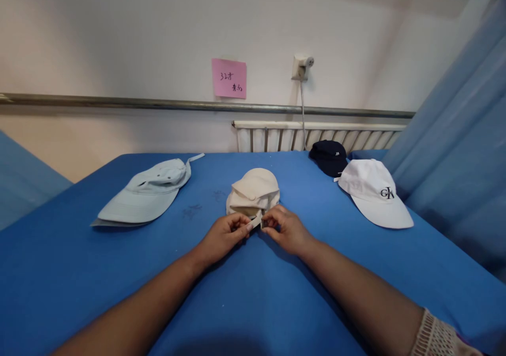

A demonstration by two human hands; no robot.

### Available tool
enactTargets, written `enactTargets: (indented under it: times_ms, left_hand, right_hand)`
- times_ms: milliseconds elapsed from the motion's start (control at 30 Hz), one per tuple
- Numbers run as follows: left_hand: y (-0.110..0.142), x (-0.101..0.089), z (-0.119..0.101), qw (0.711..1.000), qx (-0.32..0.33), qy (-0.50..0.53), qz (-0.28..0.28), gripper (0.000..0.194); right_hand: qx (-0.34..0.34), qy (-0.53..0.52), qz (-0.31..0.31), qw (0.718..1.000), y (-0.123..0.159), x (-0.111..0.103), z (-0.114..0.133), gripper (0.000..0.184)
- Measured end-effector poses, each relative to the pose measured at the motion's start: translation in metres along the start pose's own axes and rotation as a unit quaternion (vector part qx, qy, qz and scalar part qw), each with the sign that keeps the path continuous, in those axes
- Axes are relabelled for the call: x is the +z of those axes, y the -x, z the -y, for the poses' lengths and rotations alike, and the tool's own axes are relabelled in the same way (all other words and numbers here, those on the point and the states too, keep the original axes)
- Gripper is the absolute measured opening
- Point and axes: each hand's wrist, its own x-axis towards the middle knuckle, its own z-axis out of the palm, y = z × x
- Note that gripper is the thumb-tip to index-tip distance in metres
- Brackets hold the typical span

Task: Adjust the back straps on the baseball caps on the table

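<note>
A beige baseball cap (256, 185) lies on the blue-covered table with its back opening toward me. Its adjustment strap (256, 221) spans the gap between my two hands. My left hand (226, 235) pinches one length of the strap between thumb and fingers. On the other side, my right hand (288, 229) is closed at the strap's buckle end, close to the cap's lower rim. The buckle itself is small and partly covered by the right fingertips.
A pale blue cap (144, 193) with a loose strap sits at the left. To the right are a white cap (369, 190) with black letters and a dark navy cap (329, 156). Behind the blue table surface (245, 303) stand a radiator (276, 135) and a metal rail (166, 104).
</note>
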Motion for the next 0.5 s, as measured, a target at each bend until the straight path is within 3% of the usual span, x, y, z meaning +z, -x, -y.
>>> enactTargets:
  times_ms: [267,500]
  left_hand:
    - [0.0,0.002,0.002,0.998,-0.001,-0.061,0.027,0.031]
    - [-0.001,-0.002,0.002,0.998,0.001,-0.049,0.035,0.032]
  right_hand:
    - [-0.012,0.096,0.038,0.995,0.003,-0.003,0.01,0.015]
    - [-0.03,0.075,0.025,0.996,0.004,-0.007,0.01,0.015]
